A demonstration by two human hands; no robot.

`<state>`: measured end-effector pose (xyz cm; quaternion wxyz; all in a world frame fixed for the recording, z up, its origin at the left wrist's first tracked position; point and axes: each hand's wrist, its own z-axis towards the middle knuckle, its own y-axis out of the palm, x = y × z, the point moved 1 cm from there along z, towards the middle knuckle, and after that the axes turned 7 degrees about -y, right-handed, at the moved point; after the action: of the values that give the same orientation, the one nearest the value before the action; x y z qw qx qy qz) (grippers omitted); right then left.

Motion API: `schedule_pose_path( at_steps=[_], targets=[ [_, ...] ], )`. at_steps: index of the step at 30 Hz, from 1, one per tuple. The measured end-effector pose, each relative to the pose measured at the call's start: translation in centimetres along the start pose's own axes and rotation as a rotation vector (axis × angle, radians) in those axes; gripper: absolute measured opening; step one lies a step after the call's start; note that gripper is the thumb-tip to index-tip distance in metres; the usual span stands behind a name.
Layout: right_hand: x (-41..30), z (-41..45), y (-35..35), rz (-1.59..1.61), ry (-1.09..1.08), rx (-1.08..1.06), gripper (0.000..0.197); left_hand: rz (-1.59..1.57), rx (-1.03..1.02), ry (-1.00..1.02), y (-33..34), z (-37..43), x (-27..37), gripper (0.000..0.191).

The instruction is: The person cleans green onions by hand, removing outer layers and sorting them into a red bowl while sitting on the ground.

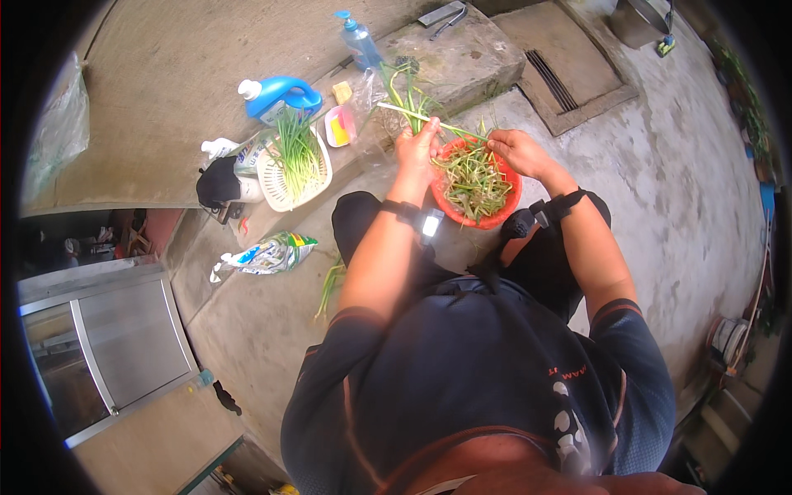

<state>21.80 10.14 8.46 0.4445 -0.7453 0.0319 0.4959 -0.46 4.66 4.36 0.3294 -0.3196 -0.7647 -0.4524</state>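
My left hand [418, 146] is closed round a bunch of green onions [403, 102], whose leaves stick out past my fingers. My right hand [516, 150] pinches the thin end of a green onion stalk [456, 130] that stretches across from my left hand. Both hands are at the far rim of a red plastic basin [516, 195], which holds a heap of green and yellowish onion trimmings [475, 179]. To the left, on the concrete ledge, a white plastic basket [325, 176] holds more green onions [297, 154].
On the ledge are a blue jug [291, 98], a pump bottle [362, 46], a sponge [341, 93] and a small pink-rimmed container [348, 124]. A printed plastic bag [278, 252] and loose onions [330, 284] lie on the floor at left. A floor drain [550, 80] and metal pot [637, 23] are beyond.
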Motion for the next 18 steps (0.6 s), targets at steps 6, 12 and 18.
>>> schedule_pose_path(
  at_steps=[6,12,18],
  targets=[
    [2.7,-0.2,0.1,0.140,-0.023,0.042,0.026,-0.061,0.086,0.037,0.4,-0.5,1.0,0.018],
    [2.9,-0.3,0.6,0.265,0.008,0.117,0.027,0.008,0.096,0.033,0.6,-0.7,1.1,0.018],
    [3.2,-0.1,1.5,0.565,0.072,0.206,0.024,-0.021,0.075,0.020,0.3,-0.6,1.0,0.023]
  ],
)
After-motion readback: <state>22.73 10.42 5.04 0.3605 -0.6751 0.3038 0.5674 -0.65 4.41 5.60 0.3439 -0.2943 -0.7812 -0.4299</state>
